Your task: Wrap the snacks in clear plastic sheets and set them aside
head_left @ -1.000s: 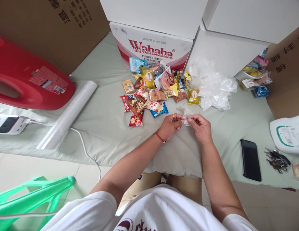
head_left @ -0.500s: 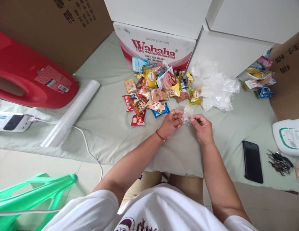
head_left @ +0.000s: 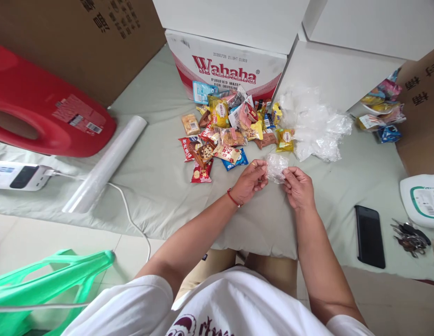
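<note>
Between my two hands a small clear plastic bag (head_left: 277, 167) is stretched out, crinkled and see-through. My left hand (head_left: 252, 181) pinches its left edge, and my right hand (head_left: 299, 187) pinches the right edge. Just beyond them and to the left lies a heap of wrapped snacks (head_left: 231, 136) in several colours. A yellow snack packet (head_left: 285, 139) rests right behind the bag. A loose pile of clear plastic bags (head_left: 316, 128) spreads at the back right, apart from my hands.
A Wahaha carton (head_left: 223, 70) stands behind the snacks. On the left are a red jug (head_left: 80, 112), a plastic film roll (head_left: 105, 163) and a power strip (head_left: 21, 176). To the right lie a black phone (head_left: 370, 236), keys (head_left: 410, 239) and a white bottle (head_left: 421, 198).
The clear bag is now spread wider and flatter between my hands. My right hand has moved slightly right, while the left has stayed about where it was.
</note>
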Demonstrator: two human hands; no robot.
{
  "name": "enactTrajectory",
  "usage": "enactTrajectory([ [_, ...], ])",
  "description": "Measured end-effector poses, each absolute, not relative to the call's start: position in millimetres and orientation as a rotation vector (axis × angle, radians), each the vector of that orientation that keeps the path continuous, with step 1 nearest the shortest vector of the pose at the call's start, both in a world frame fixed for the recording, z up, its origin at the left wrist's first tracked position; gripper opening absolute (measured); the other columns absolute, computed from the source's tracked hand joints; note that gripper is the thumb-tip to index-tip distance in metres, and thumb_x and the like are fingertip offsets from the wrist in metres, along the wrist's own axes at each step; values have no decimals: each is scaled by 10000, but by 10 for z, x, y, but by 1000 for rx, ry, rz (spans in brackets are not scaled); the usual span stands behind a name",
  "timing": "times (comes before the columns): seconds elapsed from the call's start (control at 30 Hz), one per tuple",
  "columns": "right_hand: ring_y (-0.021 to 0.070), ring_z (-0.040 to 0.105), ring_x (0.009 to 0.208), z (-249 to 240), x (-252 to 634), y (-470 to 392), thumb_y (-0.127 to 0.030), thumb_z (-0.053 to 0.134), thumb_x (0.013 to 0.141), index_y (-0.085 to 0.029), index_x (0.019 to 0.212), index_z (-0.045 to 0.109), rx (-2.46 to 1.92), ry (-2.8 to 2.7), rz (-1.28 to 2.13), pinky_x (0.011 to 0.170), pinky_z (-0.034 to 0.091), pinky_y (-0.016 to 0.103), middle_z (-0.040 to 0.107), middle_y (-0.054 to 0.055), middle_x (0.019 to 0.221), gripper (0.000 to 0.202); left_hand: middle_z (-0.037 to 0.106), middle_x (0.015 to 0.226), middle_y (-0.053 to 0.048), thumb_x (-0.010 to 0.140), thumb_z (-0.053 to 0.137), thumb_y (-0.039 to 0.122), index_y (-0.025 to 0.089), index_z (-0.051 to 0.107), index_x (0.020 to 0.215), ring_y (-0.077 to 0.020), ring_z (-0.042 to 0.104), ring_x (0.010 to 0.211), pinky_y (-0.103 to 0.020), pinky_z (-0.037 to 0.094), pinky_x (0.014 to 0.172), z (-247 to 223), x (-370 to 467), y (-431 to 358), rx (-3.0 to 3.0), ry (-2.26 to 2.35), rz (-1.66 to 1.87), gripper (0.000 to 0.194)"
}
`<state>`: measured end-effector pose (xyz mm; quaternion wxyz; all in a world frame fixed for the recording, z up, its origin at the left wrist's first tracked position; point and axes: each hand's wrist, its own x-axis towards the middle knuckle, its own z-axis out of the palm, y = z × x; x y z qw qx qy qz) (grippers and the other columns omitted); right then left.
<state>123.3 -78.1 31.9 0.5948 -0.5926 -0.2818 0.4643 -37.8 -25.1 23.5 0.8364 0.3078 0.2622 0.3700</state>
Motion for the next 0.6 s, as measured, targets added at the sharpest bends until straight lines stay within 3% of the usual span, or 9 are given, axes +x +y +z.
enactTrajectory([
  [0.13,49,249,475,277,1171,-779,-563,920,636,-214,776,640,-1341,-654,1059,404,206,194,423,-78,585,469,613,845,34,601,964,474,198,552,1129,-57,492,576,-171,285,428,193,-318,-292,849,661,760,724],
  [0.23,58,291,492,237,1158,-800,-543,889,707,-215,817,655,-1334,-694,1055,413,236,198,467,-60,631,418,558,692,52,628,932,494,154,603,897,-45,411,534,-192,324,470,132,-309,-277,931,690,741,544],
  [0.3,74,388,559,228,1194,-818,-518,861,757,-236,933,684,-1310,-774,947,453,320,201,576,-21,790,376,519,630,60,646,905,510,151,597,794,-53,411,534,-206,337,495,108,-321,-256,922,669,771,496],
  [0.37,102,502,703,239,1260,-831,-479,868,759,-286,1109,697,-1293,-962,787,574,455,229,628,22,1064,435,522,617,59,649,897,499,154,596,773,-63,426,538,-216,337,507,103,-338,-241,901,645,785,474],
  [0.43,146,567,880,260,1337,-836,-436,870,767,-325,1187,712,-1330,-1235,650,765,533,299,587,46,1285,463,537,619,56,658,887,485,154,606,779,-70,438,536,-224,340,514,108,-350,-236,900,624,772,450],
  [0.53,211,579,1090,302,1434,-840,-399,784,873,-321,1024,784,-1406,-1518,536,977,496,391,615,53,1280,170,558,630,51,665,881,465,145,648,818,-79,446,545,-232,345,533,119,-356,-247,956,600,751,425],
  [0.6,231,572,1174,342,1481,-861,-389,749,908,-303,928,785,-1383,-1552,569,1041,460,416,650,54,1203,95,580,651,41,653,891,456,137,675,824,-89,474,583,-234,365,575,129,-367,-265,1002,588,736,421],
])
